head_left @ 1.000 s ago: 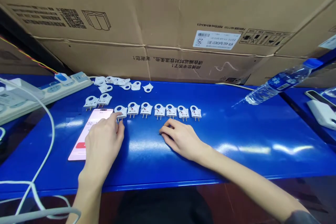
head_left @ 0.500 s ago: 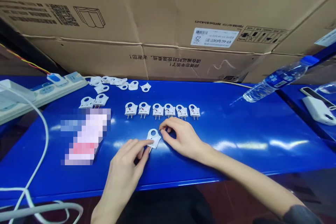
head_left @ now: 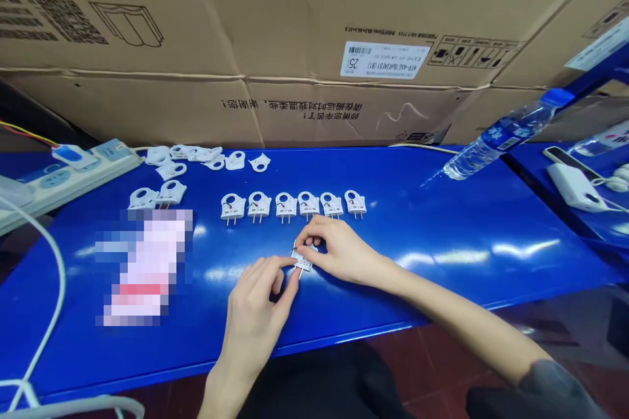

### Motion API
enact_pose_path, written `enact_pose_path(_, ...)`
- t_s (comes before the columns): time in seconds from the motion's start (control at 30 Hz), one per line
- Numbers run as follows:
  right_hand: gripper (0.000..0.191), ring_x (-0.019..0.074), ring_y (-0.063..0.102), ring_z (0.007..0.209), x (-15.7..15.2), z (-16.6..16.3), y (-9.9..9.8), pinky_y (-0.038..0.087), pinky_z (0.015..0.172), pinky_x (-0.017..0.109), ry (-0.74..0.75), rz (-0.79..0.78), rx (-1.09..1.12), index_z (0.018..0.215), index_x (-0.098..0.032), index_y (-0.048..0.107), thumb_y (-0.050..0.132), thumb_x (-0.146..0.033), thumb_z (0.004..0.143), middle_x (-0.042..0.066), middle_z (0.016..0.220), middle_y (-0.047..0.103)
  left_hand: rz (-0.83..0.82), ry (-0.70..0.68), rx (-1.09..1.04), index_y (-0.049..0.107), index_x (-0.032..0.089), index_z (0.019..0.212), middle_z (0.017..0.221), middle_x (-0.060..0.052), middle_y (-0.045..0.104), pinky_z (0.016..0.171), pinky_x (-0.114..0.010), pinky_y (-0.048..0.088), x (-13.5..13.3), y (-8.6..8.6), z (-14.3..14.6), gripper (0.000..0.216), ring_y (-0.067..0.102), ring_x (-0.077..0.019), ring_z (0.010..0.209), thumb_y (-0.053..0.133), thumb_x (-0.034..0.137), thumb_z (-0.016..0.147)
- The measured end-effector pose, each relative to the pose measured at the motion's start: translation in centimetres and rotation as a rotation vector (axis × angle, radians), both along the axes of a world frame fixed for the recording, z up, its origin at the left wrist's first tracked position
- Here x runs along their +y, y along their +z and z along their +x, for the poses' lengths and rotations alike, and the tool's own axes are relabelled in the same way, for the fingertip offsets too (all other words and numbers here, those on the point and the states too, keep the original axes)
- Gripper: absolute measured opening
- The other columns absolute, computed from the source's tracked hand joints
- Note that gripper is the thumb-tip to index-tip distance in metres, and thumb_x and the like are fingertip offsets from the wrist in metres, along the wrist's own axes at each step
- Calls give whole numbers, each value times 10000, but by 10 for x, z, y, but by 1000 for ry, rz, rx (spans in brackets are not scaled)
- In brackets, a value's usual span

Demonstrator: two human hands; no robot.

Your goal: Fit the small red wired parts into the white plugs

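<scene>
My left hand (head_left: 260,304) and my right hand (head_left: 339,250) meet over the blue table (head_left: 442,255), both pinching one small white plug part (head_left: 302,260). The left fingers hold its lower end, the right fingers its upper end. Just beyond them stands a row of several white two-pin plugs (head_left: 292,204). At the back left lies a loose heap of white plug shells (head_left: 206,157), with two more plugs (head_left: 157,195) in front of it.
A blurred-out phone (head_left: 142,262) lies at the left. A white power strip (head_left: 59,177) and white cable (head_left: 49,314) are at far left. A water bottle (head_left: 501,137) leans at the right; large cardboard boxes (head_left: 295,33) wall the back.
My left hand took the leftmost plug from the row and carried it to the table's middle. My right hand closed on it too. The view shifted slightly right.
</scene>
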State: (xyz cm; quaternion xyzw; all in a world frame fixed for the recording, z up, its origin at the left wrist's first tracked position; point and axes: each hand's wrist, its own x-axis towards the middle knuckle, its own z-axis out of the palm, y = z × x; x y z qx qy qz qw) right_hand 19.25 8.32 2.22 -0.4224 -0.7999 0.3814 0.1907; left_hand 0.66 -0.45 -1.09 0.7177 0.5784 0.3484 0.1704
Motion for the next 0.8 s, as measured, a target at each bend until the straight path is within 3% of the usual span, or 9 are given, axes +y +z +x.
enact_pose_path(0.6,71,145,619,823,1,5,-2,460,764,281,27,27,-5,960,-190,742,672,-186,952,22,927,656,5,-15,29,660,233,1106,682,61,449,708,-304,428,0,-1,-1,136,486,-141,626,571,295,1024)
enact_pose_path(0.8,79,144,632,862,-2,2,-2,491,800,282,20,52,-3,1026,-182,690,691,-191,948,23,980,657,106,-12,141,641,220,1091,684,65,455,703,-297,400,-4,3,-2,95,481,-135,622,588,254,1021)
